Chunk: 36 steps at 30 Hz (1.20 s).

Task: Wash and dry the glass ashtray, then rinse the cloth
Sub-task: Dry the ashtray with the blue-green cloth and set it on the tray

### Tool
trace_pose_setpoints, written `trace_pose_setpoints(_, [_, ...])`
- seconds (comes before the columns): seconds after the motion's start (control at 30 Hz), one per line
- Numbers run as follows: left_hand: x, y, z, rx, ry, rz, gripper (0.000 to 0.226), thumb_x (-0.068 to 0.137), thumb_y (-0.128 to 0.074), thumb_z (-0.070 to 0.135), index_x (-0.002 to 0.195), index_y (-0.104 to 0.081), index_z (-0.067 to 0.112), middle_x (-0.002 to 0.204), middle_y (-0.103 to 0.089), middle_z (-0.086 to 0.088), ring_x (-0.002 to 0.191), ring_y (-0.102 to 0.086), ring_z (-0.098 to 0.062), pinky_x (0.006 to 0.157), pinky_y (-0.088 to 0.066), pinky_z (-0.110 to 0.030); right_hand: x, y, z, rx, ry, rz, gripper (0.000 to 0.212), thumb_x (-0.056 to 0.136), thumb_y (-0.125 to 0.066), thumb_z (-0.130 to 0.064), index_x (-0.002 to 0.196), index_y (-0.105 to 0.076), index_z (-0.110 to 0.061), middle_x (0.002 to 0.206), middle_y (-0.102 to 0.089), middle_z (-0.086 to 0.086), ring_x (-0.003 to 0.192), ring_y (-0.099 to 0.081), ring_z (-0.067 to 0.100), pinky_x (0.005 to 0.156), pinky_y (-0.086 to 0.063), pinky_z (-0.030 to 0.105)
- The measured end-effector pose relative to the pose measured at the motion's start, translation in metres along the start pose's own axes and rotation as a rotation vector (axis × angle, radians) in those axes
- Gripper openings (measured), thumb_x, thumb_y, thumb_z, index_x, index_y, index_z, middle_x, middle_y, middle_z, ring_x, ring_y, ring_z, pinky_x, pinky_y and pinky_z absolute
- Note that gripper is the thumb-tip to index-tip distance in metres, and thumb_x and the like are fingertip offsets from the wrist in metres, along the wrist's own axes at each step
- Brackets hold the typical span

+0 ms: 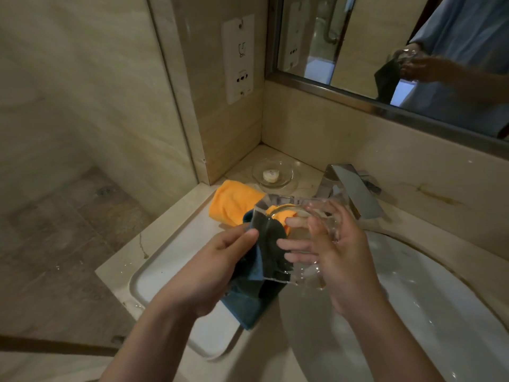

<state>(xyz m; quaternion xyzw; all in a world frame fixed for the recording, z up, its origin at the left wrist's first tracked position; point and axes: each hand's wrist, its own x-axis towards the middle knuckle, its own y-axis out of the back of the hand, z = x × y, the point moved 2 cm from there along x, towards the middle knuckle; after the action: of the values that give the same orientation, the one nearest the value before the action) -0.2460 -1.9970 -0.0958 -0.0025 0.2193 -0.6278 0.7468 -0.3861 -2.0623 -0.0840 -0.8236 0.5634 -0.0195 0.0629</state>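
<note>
The glass ashtray (300,238) was held tilted above the left edge of the sink (440,312), clasped by the curled right hand (338,257), so that the blue cloth (256,279) pinched in the left hand (217,260) could apparently dry its side.

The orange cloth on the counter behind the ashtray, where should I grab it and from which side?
Probably pinch the orange cloth at its bare left part, coming down from above on the left. It lies bunched on the counter and folds lift easily there, while the glass ashtray and blue cloth, held in the right hand and left hand, cover its right end.
</note>
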Motion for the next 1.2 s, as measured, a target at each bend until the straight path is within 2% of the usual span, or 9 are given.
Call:
trace_pose_setpoints(0.23, [-0.002, -0.007, -0.006, -0.04, 0.08, 0.041, 0.033, 0.094, -0.039, 0.013, 0.087, -0.071, 0.009, 0.094, -0.073, -0.014, 0.084, -0.069, -0.022, 0.083, -0.053, -0.034, -0.003, -0.001, -0.001, -0.111, 0.116, -0.012, 0.022, 0.093, -0.048, -0.016, 0.091, -0.054, -0.037, 0.078, -0.074, -0.008, 0.065, -0.073, 0.015, 0.055, -0.057, 0.023])
trace_pose_setpoints(0.37, [0.003, 0.004, 0.001, 0.119, 0.093, 0.019, 0.028, 0.092, -0.044, 0.009, 0.082, -0.07, 0.002, 0.085, -0.072, -0.018, 0.076, -0.067, -0.025, 0.071, -0.055, -0.032, -0.001, 0.003, -0.004, -0.113, 0.066, -0.068, 0.019, 0.09, -0.05, -0.022, 0.09, -0.057, -0.04, 0.08, -0.074, -0.008, 0.064, -0.073, 0.017, 0.054, -0.057, 0.024])
trace_pose_setpoints(0.47, [0.003, 0.008, 0.008, 0.116, 0.108, -0.038, 0.024, 0.082, -0.052, 0.017, 0.074, -0.072, 0.006, 0.081, -0.071, -0.016, 0.073, -0.068, -0.024, 0.064, -0.056, -0.027, 0.004, 0.009, -0.007, -0.024, -0.01, -0.047, 0.014, 0.092, -0.05, -0.019, 0.101, -0.056, -0.027, 0.079, -0.075, -0.005, 0.064, -0.073, 0.022, 0.05, -0.055, 0.024])
trace_pose_setpoints(0.57, [0.001, 0.008, 0.01, 0.053, 0.114, -0.048, 0.037, 0.072, -0.055, 0.029, 0.088, -0.067, -0.002, 0.092, -0.065, -0.024, 0.084, -0.061, -0.034, 0.071, -0.052, -0.034, 0.006, 0.009, -0.006, 0.104, -0.084, -0.025, 0.015, 0.094, -0.046, -0.017, 0.098, -0.056, -0.029, 0.078, -0.075, -0.001, 0.065, -0.073, 0.026, 0.051, -0.058, 0.029])
trace_pose_setpoints(0.8, [-0.001, -0.024, -0.002, -0.061, 0.038, 0.153, 0.044, 0.093, -0.035, 0.042, 0.099, -0.068, 0.013, 0.101, -0.072, -0.015, 0.101, -0.064, -0.033, 0.096, -0.045, -0.047, -0.002, -0.01, 0.0, 0.258, -0.043, 0.212, 0.016, 0.097, -0.041, -0.016, 0.1, -0.05, -0.028, 0.088, -0.07, 0.004, 0.065, -0.073, 0.021, 0.057, -0.059, 0.029])
trace_pose_setpoints(0.9, [-0.001, -0.032, -0.003, 0.059, -0.1, 0.312, 0.036, 0.097, -0.033, 0.033, 0.099, -0.064, 0.014, 0.099, -0.07, -0.015, 0.095, -0.065, -0.024, 0.093, -0.046, -0.046, -0.006, -0.017, 0.003, 0.246, 0.003, 0.306, 0.024, 0.097, -0.039, -0.013, 0.094, -0.05, -0.035, 0.095, -0.069, 0.008, 0.07, -0.073, 0.023, 0.056, -0.058, 0.026])
trace_pose_setpoints(1.0, [-0.002, -0.036, -0.007, 0.267, -0.204, 0.431, 0.027, 0.097, -0.032, 0.034, 0.103, -0.058, 0.029, 0.1, -0.068, 0.002, 0.097, -0.063, -0.016, 0.093, -0.047, -0.046, -0.008, -0.023, 0.006, 0.23, 0.043, 0.399, 0.028, 0.096, -0.042, -0.016, 0.093, -0.051, -0.042, 0.121, -0.059, 0.016, 0.088, -0.07, 0.031, 0.058, -0.058, 0.026])
trace_pose_setpoints(1.1, [-0.007, -0.047, -0.005, 0.21, -0.24, 0.418, 0.027, 0.098, -0.032, 0.03, 0.11, -0.055, 0.036, 0.104, -0.066, 0.01, 0.099, -0.061, -0.006, 0.091, -0.047, -0.033, -0.009, -0.029, 0.007, 0.335, 0.068, 0.466, 0.021, 0.096, -0.041, -0.019, 0.097, -0.048, -0.038, 0.126, -0.055, 0.016, 0.09, -0.07, 0.029, 0.063, -0.058, 0.026])
trace_pose_setpoints(1.2, [-0.011, -0.055, -0.006, 0.049, -0.184, 0.359, 0.028, 0.098, -0.036, 0.023, 0.115, -0.057, 0.03, 0.105, -0.069, 0.007, 0.102, -0.063, -0.009, 0.09, -0.048, -0.029, -0.01, -0.031, 0.003, 0.44, 0.116, 0.492, 0.018, 0.097, -0.038, -0.016, 0.096, -0.045, -0.033, 0.111, -0.063, 0.01, 0.09, -0.071, 0.029, 0.067, -0.059, 0.03])
